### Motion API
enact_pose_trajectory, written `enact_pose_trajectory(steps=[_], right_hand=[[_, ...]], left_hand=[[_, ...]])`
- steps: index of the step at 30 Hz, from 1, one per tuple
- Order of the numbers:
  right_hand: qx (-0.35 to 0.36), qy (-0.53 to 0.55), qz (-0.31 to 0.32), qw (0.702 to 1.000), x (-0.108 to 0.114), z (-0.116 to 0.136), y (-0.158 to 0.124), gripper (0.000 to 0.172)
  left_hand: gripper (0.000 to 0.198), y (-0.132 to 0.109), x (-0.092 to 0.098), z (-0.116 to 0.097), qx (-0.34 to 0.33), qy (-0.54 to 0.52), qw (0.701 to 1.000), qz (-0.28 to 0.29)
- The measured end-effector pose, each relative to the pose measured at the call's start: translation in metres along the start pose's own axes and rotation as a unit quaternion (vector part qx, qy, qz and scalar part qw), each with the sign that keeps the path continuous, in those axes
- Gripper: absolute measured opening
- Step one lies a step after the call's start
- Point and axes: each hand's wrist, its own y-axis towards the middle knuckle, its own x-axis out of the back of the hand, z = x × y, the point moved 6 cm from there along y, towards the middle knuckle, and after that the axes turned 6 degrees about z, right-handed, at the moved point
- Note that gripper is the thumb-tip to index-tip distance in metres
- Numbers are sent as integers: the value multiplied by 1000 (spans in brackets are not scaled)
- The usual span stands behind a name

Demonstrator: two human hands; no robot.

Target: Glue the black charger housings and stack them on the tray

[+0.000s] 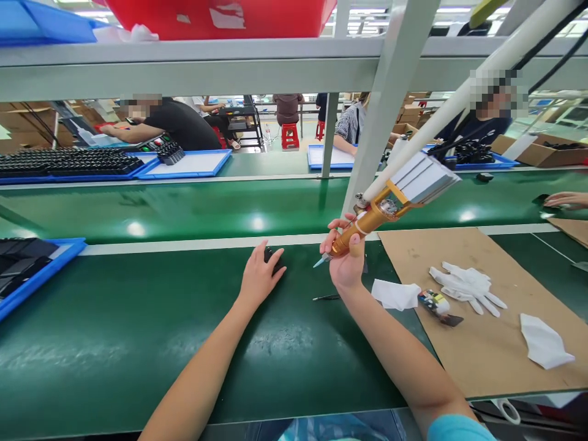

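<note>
My left hand (261,274) rests at the far side of the green work surface (138,343), its fingers around a small black part (274,260) that is mostly covered. To the right, my right hand (348,254) is wrapped round a gold dispensing tool (374,217), which hangs tilted from a white arm. Its pale blue tip (320,261) points down and left toward the black part, apart from it. Below the tool, a thin dark tool (326,297) lies on the surface near my right wrist.
Brown cardboard (500,343) at the right bears white gloves (468,285), white cloths and a small colourful item (436,303). A blue tray (41,278) of black parts stands left. Beyond runs a green conveyor (193,208); a person's hand (567,199) is far right. A grey shelf crosses overhead.
</note>
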Motion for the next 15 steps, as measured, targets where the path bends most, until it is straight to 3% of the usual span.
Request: enact_pose_trajectory(steps=[2, 7, 10, 12, 15], right_hand=[[-2, 10, -4, 1000, -2, 0, -1, 33], [-11, 51, 11, 999, -14, -2, -9, 28], [-18, 67, 33, 997, -25, -2, -15, 25], [-29, 82, 48, 995, -32, -1, -20, 25], [-45, 107, 61, 991, -42, 1, -27, 25]], left_hand=[[38, 1, -1, 16, 17, -21, 999, 18], [38, 0, 16, 74, 99, 6, 994, -40], [43, -3, 24, 96, 129, 23, 991, -31], [48, -2, 33, 93, 136, 43, 988, -53], [57, 9, 44, 55, 93, 23, 989, -110]])
